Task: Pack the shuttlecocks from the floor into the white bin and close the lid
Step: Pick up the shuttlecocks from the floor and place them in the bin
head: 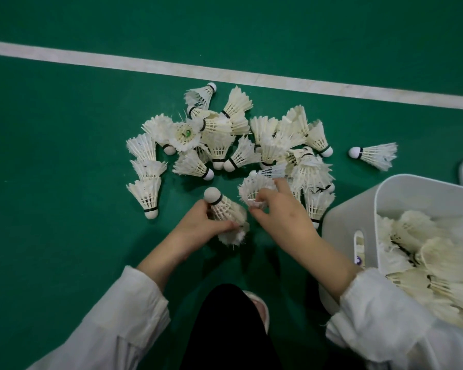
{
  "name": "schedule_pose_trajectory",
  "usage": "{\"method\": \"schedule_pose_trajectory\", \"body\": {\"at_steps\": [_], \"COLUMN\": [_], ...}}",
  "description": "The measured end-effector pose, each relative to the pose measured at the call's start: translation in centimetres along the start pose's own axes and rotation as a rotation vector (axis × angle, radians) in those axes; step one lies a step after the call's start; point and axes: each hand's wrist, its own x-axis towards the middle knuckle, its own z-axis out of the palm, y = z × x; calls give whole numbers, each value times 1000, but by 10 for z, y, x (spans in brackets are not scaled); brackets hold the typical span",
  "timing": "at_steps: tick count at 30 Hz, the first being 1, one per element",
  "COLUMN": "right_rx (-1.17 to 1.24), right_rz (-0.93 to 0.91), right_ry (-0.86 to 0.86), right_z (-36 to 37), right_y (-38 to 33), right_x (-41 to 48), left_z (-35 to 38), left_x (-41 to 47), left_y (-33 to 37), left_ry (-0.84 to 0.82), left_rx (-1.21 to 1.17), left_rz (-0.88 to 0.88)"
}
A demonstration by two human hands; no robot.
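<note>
Left shuttle (225, 206) gripped by left hand (198, 225), fingers curled round feather skirt; long axis slanted, round cork pointed away and left. Right shuttle (254, 189) pinched at skirt rim by right hand (281, 209), open skirt faced up. Feathered pile (238, 140) spread on green floor (64, 182). Smooth white bin (356, 225) at right, part-filled.

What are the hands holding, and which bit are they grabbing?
The left hand grips a white feather shuttlecock round its feather skirt, cork end free. The right hand pinches a second white feather shuttlecock by its open feather rim.
</note>
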Motion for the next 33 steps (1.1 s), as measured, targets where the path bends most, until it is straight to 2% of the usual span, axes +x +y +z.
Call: {"method": "schedule_pose_trajectory", "body": {"at_steps": [3, 6, 10, 15, 19, 21, 24, 29, 33], "right_rx": [-20, -15, -27, -38, -11, -15, -47, -190, -166], "right_rz": [34, 37, 18, -14, -36, -45, -46, -62, -72], "right_ry": [33, 67, 91, 29, -29, -36, -40, -52, -50], "right_z": [-4, -5, -3, 3, 8, 9, 10, 14, 15], "right_y": [6, 12, 15, 12, 6, 5, 6, 11, 11], "right_x": [0, 0, 0, -5, -7, -7, -5, -2, 0], "left_z": [-3, -5, -10, -30, -49, -56, -62, -58, -50], "left_x": [3, -1, -9, -27, -29, -27, -22, -15, -10], "left_y": [4, 14, 17, 15, 11, 7, 3, 2, -1], "left_ry": [161, 188, 220, 207, 277, 261, 288, 385, 384], "left_rx": [261, 263, 436, 471, 332, 199, 135, 289, 424], "left_rz": [237, 351, 324, 338, 262, 259, 263, 267, 348]}}
